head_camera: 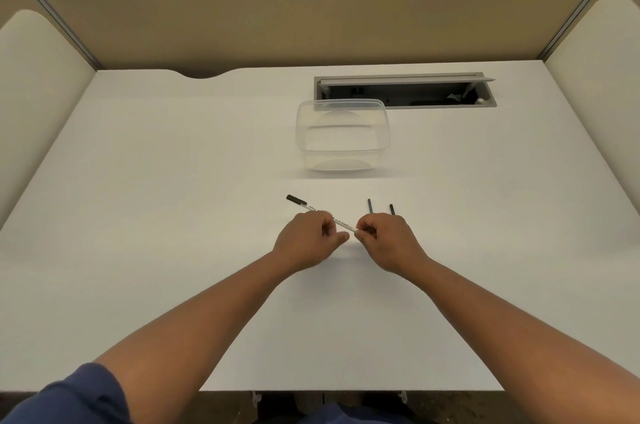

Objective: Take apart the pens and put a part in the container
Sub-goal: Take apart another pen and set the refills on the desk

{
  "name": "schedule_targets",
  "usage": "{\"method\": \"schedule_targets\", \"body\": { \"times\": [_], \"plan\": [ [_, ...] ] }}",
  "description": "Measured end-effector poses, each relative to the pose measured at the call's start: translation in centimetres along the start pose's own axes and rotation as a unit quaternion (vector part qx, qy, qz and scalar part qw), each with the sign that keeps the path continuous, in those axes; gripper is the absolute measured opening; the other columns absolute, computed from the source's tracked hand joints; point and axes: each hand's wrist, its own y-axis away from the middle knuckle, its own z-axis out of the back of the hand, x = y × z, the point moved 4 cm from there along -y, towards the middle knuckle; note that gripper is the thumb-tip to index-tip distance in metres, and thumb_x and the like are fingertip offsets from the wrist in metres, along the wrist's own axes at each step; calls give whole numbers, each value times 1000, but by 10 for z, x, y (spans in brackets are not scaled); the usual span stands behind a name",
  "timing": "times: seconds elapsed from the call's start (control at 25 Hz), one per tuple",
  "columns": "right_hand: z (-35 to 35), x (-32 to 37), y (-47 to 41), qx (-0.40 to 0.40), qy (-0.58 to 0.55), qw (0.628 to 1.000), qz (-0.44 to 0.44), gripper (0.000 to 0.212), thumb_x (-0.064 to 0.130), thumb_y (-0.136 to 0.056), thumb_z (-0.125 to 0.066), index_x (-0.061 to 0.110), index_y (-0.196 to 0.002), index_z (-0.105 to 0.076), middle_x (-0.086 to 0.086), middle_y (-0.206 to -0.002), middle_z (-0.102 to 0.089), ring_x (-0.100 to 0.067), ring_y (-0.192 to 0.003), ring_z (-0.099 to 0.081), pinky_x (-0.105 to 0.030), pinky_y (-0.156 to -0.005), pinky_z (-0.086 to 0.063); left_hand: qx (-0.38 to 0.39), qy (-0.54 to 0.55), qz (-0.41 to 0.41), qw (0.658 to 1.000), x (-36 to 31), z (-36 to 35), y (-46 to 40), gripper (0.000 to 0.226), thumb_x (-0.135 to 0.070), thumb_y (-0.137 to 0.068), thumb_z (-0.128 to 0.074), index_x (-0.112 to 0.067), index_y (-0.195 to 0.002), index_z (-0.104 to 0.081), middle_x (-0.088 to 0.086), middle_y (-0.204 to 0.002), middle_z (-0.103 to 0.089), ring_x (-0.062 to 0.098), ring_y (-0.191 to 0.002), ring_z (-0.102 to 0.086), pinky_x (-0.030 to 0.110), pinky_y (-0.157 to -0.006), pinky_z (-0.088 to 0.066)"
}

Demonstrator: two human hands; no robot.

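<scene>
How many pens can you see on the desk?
3. One white pen is held by the left hand and right hand. Two dark pens poke out behind the right hand, mostly hidden.

Left grip [308, 236] and right grip [384, 236], fingers curled.

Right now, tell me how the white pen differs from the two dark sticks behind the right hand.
The white pen is gripped by the left hand and the right hand; the dark sticks are held by neither hand. The pen is white, printed, with a black cap; the sticks are plain dark. The pen slants across; the sticks point away. All are slim and straight.
</scene>
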Motion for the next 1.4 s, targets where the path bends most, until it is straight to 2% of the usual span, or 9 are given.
{"method": "schedule_targets", "body": {
  "times": [0.08, 0.16, 0.28, 0.4, 0.6, 0.76, 0.92, 1.08, 1.4],
  "plan": [
    [2, 2, 1, 9, 33, 999, 16, 18, 23, -93, -60, 18, -77, -66, 3, -65, -63, -20, -63, -58, -35, -60, -48, -99, -123, -170, 973, -12, 9, 6, 18, -40, -85, -73, -27, -91, -63, -11, -83, -59, 16, -74, -55, 32, -61, -47],
    [2, 5, 2, 15, 62, 997, 33, 20, 23, -94, -58, 16, -75, -63, 1, -67, -61, -22, -64, -56, -37, -61, -48, -96, -242, -244, 934, -10, 6, 4, 37, -38, -84, -75, -26, -117, -65, -5, -109, -63, 23, -97, -57, 40, -78, -48],
    [4, 7, 1, 22, 69, 997, 40, 20, 22, -94, -58, 17, -75, -61, 1, -69, -60, -22, -67, -56, -40, -63, -49, -38, -297, -205, 932, 3, -1, -6, 42, -35, -94, -64, -30, -135, -57, -7, -124, -62, 24, -113, -55, 43, -94, -35],
    [4, 7, 0, 43, 63, 996, 41, 19, 22, -95, -57, 16, -77, -62, 0, -72, -61, -23, -69, -55, -40, -65, -48, -55, -282, -202, 936, 8, -5, -4, 28, -20, -100, -53, -31, -123, -66, -6, -104, -66, 26, -92, -59, 38, -82, -27],
    [8, 3, -2, 71, 74, 994, 42, 14, 27, -95, -59, 20, -85, -65, 8, -75, -59, -20, -74, -56, -36, -67, -47, -72, -285, -167, 941, 19, 3, -1, 30, -18, -101, -48, -33, -120, -66, -8, -102, -65, 24, -87, -58, 37, -80, -30],
    [9, 13, -5, 74, 72, 992, 67, 20, 36, -92, -65, 25, -109, -65, 10, -96, -65, -14, -87, -57, -36, -75, -49, -59, -267, -165, 948, 14, 7, -4, 31, -19, -101, -47, -34, -121, -66, -8, -103, -65, 23, -87, -57, 37, -79, -28],
    [7, 19, -9, 37, 115, 988, 100, 14, 25, -94, -60, 20, -81, -63, 5, -70, -58, -22, -71, -50, -35, -59, -41, -48, -265, -156, 950, 14, 10, -6, 31, -20, -102, -46, -34, -121, -66, -8, -103, -65, 22, -87, -56, 37, -79, -29],
    [14, 9, -11, 30, 152, 985, 80, 16, 24, -96, -56, 23, -101, -71, -2, -83, -71, -26, -85, -56, -37, -67, -48, -34, -268, -134, 953, 23, 17, -9, 33, -18, -101, -44, -33, -120, -65, -8, -104, -64, 23, -89, -56, 37, -79, -27],
    [34, 2, -32, -27, 188, 981, 50, 16, 26, -96, -55, 25, -99, -70, 4, -102, -64, -26, -93, -55, -42, -77, -48, -9, -225, -106, 969, 34, 16, -20, 31, -16, -100, -47, -30, -119, -67, -6, -106, -57, 23, -89, -55, 37, -82, -35]
  ]
}}
